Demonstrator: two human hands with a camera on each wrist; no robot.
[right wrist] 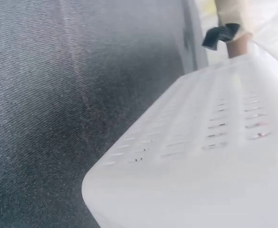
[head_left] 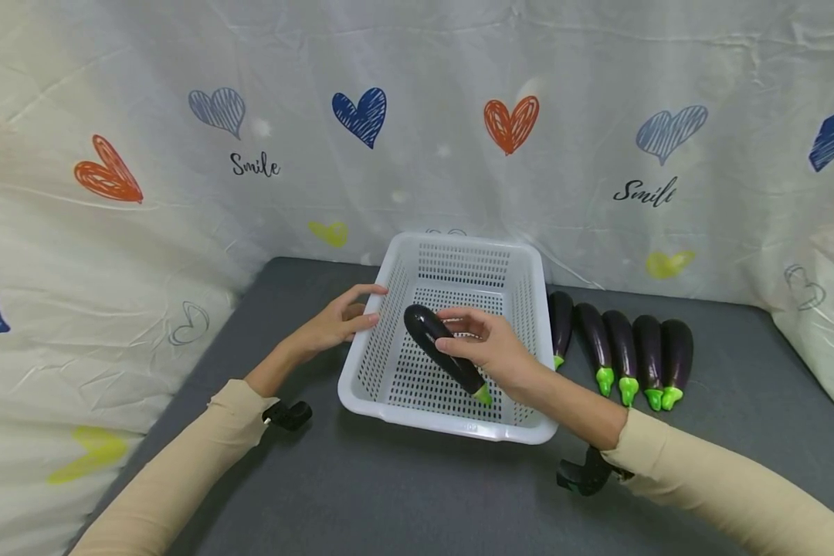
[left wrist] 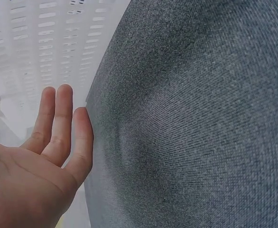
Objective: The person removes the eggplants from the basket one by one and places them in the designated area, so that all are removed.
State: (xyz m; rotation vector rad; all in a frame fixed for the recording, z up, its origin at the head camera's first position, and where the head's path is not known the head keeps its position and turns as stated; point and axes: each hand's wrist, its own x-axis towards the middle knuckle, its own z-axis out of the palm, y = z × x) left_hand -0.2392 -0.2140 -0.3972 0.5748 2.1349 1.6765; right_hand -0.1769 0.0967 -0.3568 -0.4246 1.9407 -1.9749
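My right hand (head_left: 489, 347) holds a dark purple eggplant (head_left: 439, 344) between thumb and fingers, over the inside of a white plastic basket (head_left: 448, 432). The eggplant slants, its green stem end pointing toward the near right. At the basket's left rim is my left hand (head_left: 337, 320), its thumb and index finger resting at the edge. In the left wrist view the other fingers (left wrist: 63, 123) extend loosely beside the slotted outer wall. The right wrist view shows the basket's outer side (right wrist: 191, 156), but neither the right hand nor the held eggplant.
Several more eggplants (head_left: 620, 347) lie in a row on the dark grey table (head_left: 417, 502), right of the basket, stems toward me. The leftmost is close against the basket's right side. Behind the table hangs a pale curtain (head_left: 445, 185) printed with hearts.
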